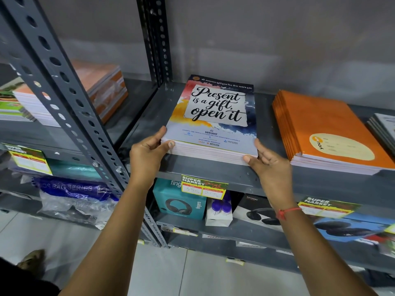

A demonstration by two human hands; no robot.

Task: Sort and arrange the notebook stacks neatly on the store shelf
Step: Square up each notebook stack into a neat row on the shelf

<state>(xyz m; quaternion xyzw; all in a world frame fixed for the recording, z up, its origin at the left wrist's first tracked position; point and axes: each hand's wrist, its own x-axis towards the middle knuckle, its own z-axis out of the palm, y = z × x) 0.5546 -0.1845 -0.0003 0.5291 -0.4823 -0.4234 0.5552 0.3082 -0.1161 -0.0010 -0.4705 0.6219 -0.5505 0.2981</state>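
Note:
A stack of notebooks point(215, 116) with a colourful "Present is a gift, open it" cover lies flat on the grey metal shelf point(205, 174), near its front edge. My left hand point(149, 152) grips the stack's near-left corner, thumb on the cover. My right hand point(269, 161) presses the near-right corner, fingers along the side. An orange notebook stack point(329, 129) lies to the right on the same shelf, turned slightly askew.
A grey stack point(382, 129) sits at the far right edge. More notebook stacks point(102, 86) rest on the left rack behind a slotted upright post point(64, 86). Headphone boxes point(181, 204) and price tags point(203, 186) fill the lower shelf.

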